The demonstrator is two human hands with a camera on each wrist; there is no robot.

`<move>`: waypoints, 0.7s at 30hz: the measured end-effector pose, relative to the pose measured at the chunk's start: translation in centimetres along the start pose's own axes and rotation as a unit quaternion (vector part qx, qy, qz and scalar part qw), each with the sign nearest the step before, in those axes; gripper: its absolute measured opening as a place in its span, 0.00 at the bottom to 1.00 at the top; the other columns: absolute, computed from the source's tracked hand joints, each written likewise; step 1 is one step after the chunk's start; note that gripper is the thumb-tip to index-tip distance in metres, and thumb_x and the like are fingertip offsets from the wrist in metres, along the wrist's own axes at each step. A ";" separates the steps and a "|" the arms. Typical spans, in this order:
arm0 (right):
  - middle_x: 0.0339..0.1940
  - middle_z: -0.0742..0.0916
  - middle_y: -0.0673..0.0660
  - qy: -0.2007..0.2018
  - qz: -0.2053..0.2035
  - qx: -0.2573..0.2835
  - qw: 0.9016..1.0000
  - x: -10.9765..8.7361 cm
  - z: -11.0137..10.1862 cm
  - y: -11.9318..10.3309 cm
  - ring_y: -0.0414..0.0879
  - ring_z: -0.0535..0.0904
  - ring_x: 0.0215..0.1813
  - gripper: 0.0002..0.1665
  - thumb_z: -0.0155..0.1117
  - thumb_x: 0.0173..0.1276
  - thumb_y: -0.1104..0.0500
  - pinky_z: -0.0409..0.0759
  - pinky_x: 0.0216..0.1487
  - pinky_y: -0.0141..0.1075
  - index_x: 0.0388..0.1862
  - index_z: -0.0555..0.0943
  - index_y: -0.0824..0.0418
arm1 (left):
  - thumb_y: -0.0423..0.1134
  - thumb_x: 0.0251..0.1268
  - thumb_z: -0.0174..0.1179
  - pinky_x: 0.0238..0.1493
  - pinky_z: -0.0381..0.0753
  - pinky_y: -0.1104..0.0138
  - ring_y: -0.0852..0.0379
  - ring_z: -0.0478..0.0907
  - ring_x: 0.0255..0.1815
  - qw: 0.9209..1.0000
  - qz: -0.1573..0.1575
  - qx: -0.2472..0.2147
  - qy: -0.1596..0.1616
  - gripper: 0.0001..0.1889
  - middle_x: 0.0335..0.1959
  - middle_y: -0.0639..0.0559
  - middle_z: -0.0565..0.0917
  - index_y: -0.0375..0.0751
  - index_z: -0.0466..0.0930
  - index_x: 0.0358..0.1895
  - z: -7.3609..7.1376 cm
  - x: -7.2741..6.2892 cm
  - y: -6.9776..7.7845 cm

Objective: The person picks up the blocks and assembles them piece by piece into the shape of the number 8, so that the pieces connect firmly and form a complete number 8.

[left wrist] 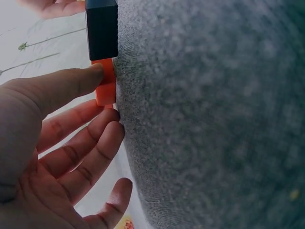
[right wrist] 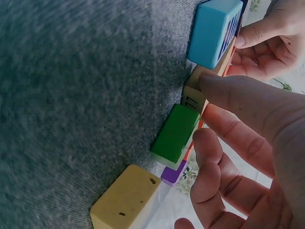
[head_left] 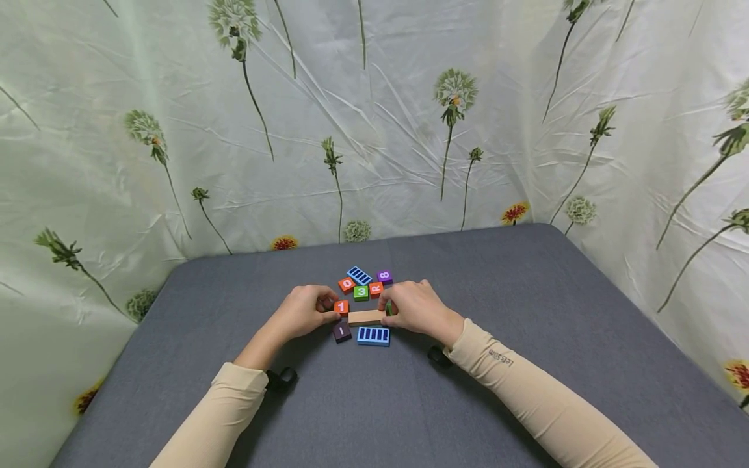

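Observation:
Thumb and index finger of my left hand (head_left: 305,311) pinch the orange block (head_left: 342,307) marked 1; its other fingers spread loosely beside it in the left wrist view. My right hand (head_left: 422,309) pinches the right end of a plain wooden block (head_left: 365,318), which lies lengthwise just right of the orange block. Below these sit a dark block (head_left: 342,332) with a white stroke and a blue block (head_left: 373,336) with dark bars. Close by the wooden block's right end, a green block (right wrist: 176,136) shows in the right wrist view, mostly hidden from the head view.
Behind the hands cluster a green block (head_left: 361,292) marked 3, an orange block (head_left: 346,285), an R block (head_left: 376,288), a purple block (head_left: 384,277) and a blue barred block (head_left: 359,275). A yellow block (right wrist: 125,198) shows on the grey cloth (right wrist: 86,105).

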State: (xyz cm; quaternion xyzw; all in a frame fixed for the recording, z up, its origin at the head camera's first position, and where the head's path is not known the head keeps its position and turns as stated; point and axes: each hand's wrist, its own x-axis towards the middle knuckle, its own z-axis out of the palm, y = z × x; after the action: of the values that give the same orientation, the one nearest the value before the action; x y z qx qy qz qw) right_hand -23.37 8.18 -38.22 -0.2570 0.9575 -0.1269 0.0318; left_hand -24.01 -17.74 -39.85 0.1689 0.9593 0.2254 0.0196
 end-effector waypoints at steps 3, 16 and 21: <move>0.25 0.83 0.43 0.004 -0.005 -0.001 1.000 -0.2 0.0 0.1 0.39 0.78 0.33 0.10 0.81 0.67 0.48 0.69 0.43 0.45 0.44 0.90 0.47 | 0.39 0.65 0.76 0.40 0.79 0.62 0.61 0.78 0.33 1.000 0.007 -0.011 0.003 0.11 0.33 0.53 0.86 0.40 0.89 0.46 0.0 0.0 -0.1; 0.27 0.83 0.43 0.002 -0.007 0.020 1.000 -1.1 -1.3 1.9 0.37 0.77 0.33 0.18 0.83 0.65 0.49 0.66 0.40 0.40 0.52 0.90 0.50 | 0.38 0.64 0.77 0.41 0.81 0.62 0.62 0.80 0.33 0.999 0.001 -0.033 0.002 0.12 0.33 0.54 0.87 0.39 0.89 0.46 -0.1 0.0 -0.4; 0.29 0.83 0.44 -0.004 0.010 0.022 1.000 -1.1 -1.4 2.6 0.39 0.77 0.35 0.19 0.83 0.64 0.50 0.66 0.41 0.41 0.52 0.90 0.51 | 0.38 0.64 0.77 0.42 0.82 0.61 0.62 0.80 0.33 0.999 0.001 -0.034 0.001 0.11 0.33 0.53 0.88 0.39 0.89 0.46 -0.1 0.0 -0.5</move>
State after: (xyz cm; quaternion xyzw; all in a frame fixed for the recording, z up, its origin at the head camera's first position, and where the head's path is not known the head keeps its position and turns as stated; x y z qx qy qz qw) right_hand -23.91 11.23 -37.54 -0.2476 0.9568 -0.1462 0.0424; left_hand -24.12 -18.17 -39.99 0.1688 0.9510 0.2579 0.0243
